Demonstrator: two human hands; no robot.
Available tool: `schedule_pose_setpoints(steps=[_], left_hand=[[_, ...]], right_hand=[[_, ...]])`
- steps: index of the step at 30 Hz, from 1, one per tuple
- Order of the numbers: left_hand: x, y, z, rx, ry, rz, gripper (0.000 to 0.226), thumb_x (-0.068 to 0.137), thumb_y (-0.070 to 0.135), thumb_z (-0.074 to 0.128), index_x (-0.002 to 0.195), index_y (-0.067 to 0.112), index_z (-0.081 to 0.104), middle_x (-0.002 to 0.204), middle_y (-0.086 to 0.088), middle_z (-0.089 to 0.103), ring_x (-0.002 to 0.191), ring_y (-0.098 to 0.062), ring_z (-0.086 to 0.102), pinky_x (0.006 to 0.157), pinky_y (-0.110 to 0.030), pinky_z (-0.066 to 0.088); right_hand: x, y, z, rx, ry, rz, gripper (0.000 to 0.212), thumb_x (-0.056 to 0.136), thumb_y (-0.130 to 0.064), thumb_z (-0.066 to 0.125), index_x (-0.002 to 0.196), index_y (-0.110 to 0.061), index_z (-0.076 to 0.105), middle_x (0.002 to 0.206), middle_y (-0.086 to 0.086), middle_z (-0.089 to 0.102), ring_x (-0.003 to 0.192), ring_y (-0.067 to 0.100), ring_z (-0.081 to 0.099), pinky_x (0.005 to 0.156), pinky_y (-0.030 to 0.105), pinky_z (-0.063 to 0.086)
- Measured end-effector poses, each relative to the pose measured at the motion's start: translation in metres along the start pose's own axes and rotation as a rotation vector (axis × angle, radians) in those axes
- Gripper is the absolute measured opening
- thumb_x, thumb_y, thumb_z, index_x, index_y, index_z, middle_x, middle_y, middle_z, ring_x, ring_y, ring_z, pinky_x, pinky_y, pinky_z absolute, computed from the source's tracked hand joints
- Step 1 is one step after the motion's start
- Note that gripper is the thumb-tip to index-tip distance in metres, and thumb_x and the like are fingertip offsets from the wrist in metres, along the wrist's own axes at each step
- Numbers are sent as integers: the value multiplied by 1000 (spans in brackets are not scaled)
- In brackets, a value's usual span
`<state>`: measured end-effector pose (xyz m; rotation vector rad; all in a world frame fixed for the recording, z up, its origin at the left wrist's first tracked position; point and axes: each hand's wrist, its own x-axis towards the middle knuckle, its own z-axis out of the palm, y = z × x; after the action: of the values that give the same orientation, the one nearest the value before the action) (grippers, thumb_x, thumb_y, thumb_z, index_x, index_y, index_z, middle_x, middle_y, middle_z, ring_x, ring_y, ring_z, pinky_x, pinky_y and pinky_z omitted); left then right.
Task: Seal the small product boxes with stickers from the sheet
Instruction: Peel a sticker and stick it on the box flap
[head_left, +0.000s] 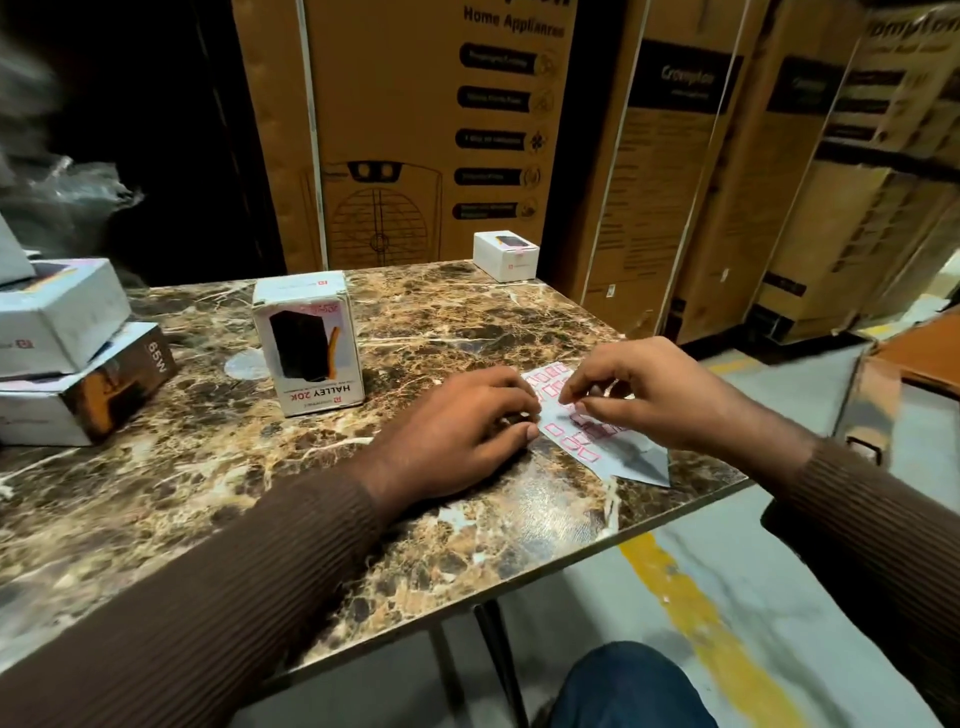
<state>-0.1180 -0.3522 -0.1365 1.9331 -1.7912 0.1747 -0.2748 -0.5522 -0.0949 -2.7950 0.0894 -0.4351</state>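
Left hand (470, 421) presses curled fingers on the sticker sheet (587, 426); right hand (644, 389) pinches a sticker there.

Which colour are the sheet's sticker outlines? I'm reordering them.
Pinkish-red rectangular outlines on the white sticker sheet, clearest in the head view.

Single head-worn wide-angle view, looking forward and down from above the near edge of the marbled surface (218, 467), close in. Both forearms enter from the bottom corners, hands (467, 421) near frame centre. Far side shows stacked appliance cartons (431, 130), floor (727, 597) at lower right. Edges bend from lens distortion; no second view to overlap
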Motion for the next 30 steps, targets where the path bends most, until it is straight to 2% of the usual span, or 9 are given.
schedule_pose_setpoints(steps=[5, 14, 21, 25, 30], left_hand=[[-2, -4, 1, 19, -21, 16, 32, 105, 39, 58, 127, 20, 73, 125, 10, 65, 111, -3, 59, 96, -30, 53], [-1, -4, 2, 7, -6, 21, 30, 105, 36, 59, 126, 19, 73, 123, 9, 65, 110, -4, 59, 96, -33, 54], [-1, -3, 3, -4, 1, 23, 30, 105, 35, 60, 126, 18, 72, 123, 7, 66, 110, -5, 59, 96, -33, 54], [-1, -3, 3, -5, 5, 25, 31, 105, 36, 60, 127, 18, 72, 124, 7, 66, 111, -5, 60, 96, -32, 54], [-1, -4, 3, -3, 10, 29, 30, 105, 36, 60, 127, 19, 72, 123, 8, 66, 110, -5, 60, 95, -32, 54]], right_hand=[[4, -1, 6, -10, -82, -16, 13, 92, -20, 80, 104, -27, 81, 96, -15, 71, 91, 4, 67, 82, 39, 59], [6, 0, 11, -35, -112, -4, 13, 93, -22, 78, 101, -32, 81, 93, -15, 68, 89, 3, 64, 80, 37, 55], [8, -8, 15, -35, -96, 76, 6, 94, -24, 74, 95, -29, 76, 94, -15, 66, 90, 1, 61, 76, 24, 50], [10, -12, 16, -60, -98, 110, 4, 94, -27, 76, 97, -29, 76, 95, -13, 68, 89, 0, 61, 70, 11, 43], [12, -17, 21, -94, -86, 118, 3, 95, -27, 75, 94, -29, 74, 92, -15, 66, 86, 1, 59, 74, 26, 50]])
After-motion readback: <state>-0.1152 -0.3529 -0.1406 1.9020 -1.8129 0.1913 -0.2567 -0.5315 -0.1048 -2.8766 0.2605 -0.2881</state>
